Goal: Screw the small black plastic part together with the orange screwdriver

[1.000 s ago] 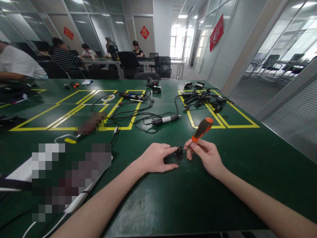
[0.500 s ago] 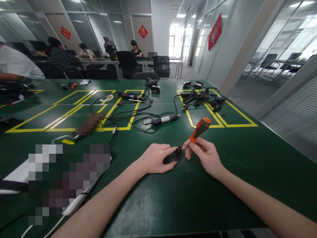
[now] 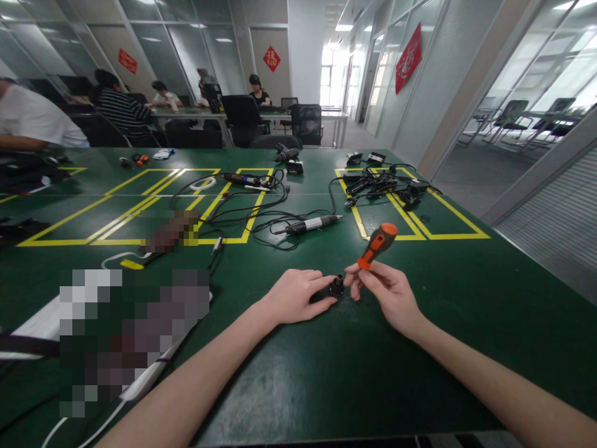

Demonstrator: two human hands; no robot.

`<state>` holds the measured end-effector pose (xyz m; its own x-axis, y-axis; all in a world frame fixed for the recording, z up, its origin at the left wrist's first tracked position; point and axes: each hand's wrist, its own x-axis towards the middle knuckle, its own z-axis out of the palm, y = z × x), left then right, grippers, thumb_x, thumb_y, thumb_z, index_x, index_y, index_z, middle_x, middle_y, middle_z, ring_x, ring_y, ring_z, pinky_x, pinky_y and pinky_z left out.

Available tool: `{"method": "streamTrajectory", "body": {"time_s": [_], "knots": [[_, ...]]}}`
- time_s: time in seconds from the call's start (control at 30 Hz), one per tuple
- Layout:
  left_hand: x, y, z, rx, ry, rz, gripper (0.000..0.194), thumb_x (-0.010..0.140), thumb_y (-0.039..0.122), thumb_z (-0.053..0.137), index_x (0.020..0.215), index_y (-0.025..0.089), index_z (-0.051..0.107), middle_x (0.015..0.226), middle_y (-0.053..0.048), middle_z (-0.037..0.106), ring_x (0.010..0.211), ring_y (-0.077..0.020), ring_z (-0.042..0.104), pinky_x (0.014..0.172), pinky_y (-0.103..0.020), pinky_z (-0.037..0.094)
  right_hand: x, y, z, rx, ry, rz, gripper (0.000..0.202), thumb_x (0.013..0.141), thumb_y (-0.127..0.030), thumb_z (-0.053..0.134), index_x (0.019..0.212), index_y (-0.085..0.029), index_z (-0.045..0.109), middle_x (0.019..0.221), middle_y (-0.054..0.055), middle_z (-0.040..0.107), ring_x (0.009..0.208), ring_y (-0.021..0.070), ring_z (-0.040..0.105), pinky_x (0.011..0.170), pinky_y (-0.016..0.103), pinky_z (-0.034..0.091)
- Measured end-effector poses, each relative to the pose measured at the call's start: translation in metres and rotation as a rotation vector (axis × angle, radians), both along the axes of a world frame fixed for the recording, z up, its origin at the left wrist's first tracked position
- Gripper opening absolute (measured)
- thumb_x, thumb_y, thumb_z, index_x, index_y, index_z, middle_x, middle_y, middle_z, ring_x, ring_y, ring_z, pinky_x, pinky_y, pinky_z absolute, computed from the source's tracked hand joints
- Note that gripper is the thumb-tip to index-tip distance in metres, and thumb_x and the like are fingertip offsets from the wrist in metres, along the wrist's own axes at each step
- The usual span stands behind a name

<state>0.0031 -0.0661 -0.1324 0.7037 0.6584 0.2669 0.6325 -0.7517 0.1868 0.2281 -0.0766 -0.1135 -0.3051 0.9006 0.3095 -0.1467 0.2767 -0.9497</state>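
On the green table (image 3: 289, 386), my left hand (image 3: 301, 295) pinches a small black round part (image 3: 336, 286) between thumb and forefinger. The part stands upright on the tabletop, with a narrower neck at its top. Just to its right, my right hand (image 3: 385, 292) is closed around the lower end of a screwdriver (image 3: 379, 244) with an orange and dark grey handle. That handle points up and leans to the right. The screwdriver's shaft and tip are hidden behind my fingers. A small gap shows between my right fingers and the black part.
Ahead lies a grey and black corded electric screwdriver (image 3: 313, 224) with looped cable. Black cabled parts (image 3: 382, 183) pile up at the back right. A drill (image 3: 285, 154) rests at the far edge. Power strips, partly pixelated, lie left. Several people sit beyond.
The view has shifted slightly, carrying everything a little to the right. The screwdriver handle has turned a bit in my right hand. My left hand keeps its hold on the black part.
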Motion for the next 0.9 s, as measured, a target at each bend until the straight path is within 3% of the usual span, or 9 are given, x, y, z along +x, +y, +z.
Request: {"method": "streamTrajectory", "body": {"time_s": [0.23,0.47,0.73,0.9], "knots": [[-0.0001,0.0005,-0.0015,-0.008,-0.019,-0.005,0.03,0.101,0.043,0.055,0.118,0.021,0.065,0.084,-0.001,0.067,0.075,-0.0153,0.066,0.063,-0.026,0.043,0.0,0.0002,-0.0023,-0.017,-0.036,-0.094,0.024,0.085,-0.041,0.079,0.082,-0.02,0.07,0.079,0.005,0.073,0.058,0.0144,0.061,0.059,0.031,0.056],[-0.0001,0.0003,-0.0009,-0.007,-0.009,-0.003,0.031,0.101,0.044,0.054,0.117,0.02,0.066,0.084,-0.001,0.067,0.074,-0.0154,0.065,0.062,-0.027,0.042,0.0006,0.001,-0.0026,-0.01,-0.011,-0.055,0.026,0.091,-0.044,0.072,0.102,-0.02,0.071,0.082,0.005,0.074,0.064,0.016,0.065,0.063,0.032,0.058],[-0.0001,0.0007,-0.0006,-0.015,-0.012,-0.009,0.029,0.101,0.042,0.054,0.118,0.021,0.065,0.084,-0.001,0.067,0.076,-0.0157,0.066,0.063,-0.026,0.043,0.0007,0.0024,-0.0028,0.003,-0.052,-0.107,0.024,0.086,-0.042,0.078,0.08,-0.019,0.071,0.083,0.006,0.073,0.06,0.0136,0.061,0.059,0.03,0.057],[-0.0003,0.0007,-0.0003,-0.009,-0.013,-0.01,0.03,0.101,0.043,0.053,0.118,0.021,0.065,0.084,-0.001,0.066,0.074,-0.0155,0.065,0.062,-0.027,0.043,0.0004,0.0014,-0.0014,0.002,-0.047,-0.092,0.025,0.088,-0.041,0.077,0.099,-0.019,0.075,0.079,0.006,0.074,0.059,0.0158,0.064,0.057,0.032,0.057]]}}
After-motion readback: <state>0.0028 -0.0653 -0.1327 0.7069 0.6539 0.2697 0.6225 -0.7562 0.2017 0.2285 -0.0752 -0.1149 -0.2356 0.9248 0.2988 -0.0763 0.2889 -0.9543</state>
